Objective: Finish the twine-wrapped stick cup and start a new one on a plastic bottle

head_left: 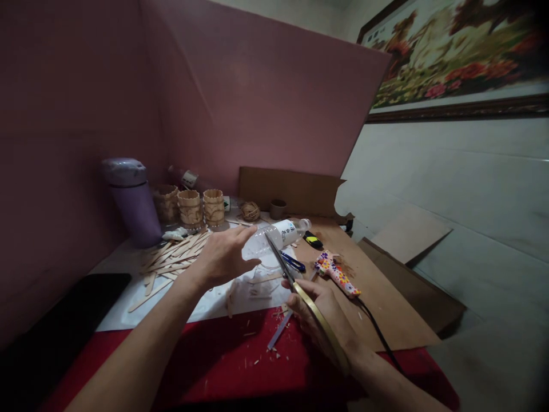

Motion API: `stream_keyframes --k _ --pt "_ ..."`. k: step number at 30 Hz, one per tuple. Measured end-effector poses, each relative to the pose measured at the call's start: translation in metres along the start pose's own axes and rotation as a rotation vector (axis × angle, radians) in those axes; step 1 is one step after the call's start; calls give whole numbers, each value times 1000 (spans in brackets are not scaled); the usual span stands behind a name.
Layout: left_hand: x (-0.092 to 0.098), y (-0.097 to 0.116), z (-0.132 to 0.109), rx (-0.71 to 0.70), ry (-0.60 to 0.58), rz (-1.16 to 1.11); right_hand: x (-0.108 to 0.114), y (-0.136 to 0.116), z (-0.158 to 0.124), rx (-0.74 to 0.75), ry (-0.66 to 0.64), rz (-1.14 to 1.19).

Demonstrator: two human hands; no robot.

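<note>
Clear plastic bottle [286,232] is at the centre of the frame in the head view, lying tilted, with its neck toward the right. Left of centre, the left hand [225,254] grasps its base end between fingers and thumb. Right of centre and lower, the right hand [332,315] is closed around the scissors [305,297], whose tips point at the bottle's wall; whether they pierce it, I cannot tell. For clean cutting, I judge, the base should be held firmly but not squeezed, with fingertips away from the blades.
</note>
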State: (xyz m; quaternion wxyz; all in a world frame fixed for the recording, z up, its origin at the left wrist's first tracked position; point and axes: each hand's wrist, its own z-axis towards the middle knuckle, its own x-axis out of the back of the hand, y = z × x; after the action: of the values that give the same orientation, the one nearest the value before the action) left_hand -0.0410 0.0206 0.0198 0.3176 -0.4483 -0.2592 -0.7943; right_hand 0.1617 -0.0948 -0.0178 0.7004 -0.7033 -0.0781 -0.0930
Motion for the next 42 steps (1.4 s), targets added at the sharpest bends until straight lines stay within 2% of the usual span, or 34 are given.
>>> stream_keyframes --k 2,4,7,8,10,12,13,17,19,26,31,37,40,42 --pt "0 -1 0 -21 26 -70 1 -1 -1 -20 11 0" --pt "1 -4 1 -22 69 -243 4 -2 -2 -21 12 -6" --pt "4 -11 2 111 101 -557 8 -2 -4 16 16 -58" --pt "5 -12 2 180 68 -651 10 -3 -6 21 15 -75" --pt "8 -14 3 287 -90 -831 11 -2 -8 20 0 -86" --pt "10 -12 4 339 -239 -965 11 -1 -10 29 -21 -70" --pt "10 -11 5 344 -265 -998 11 0 -10 40 -26 -62" --pt "10 -3 5 265 -120 -910 9 6 -6 100 -8 -44" --pt "7 -1 5 223 -86 -827 9 9 -4 125 -7 -46" --pt "0 -4 2 216 -114 -706 7 4 -1 128 -3 -40" --pt "0 -4 2 187 -88 -677 3 2 -2 123 0 18" --pt "0 -2 2 162 -50 -560 -1 7 -8 -7 8 59" --pt "4 -4 2 169 -47 -602 3 10 -9 -10 -4 74" --pt "8 -6 2 230 -37 -715 8 10 -9 8 -7 55"
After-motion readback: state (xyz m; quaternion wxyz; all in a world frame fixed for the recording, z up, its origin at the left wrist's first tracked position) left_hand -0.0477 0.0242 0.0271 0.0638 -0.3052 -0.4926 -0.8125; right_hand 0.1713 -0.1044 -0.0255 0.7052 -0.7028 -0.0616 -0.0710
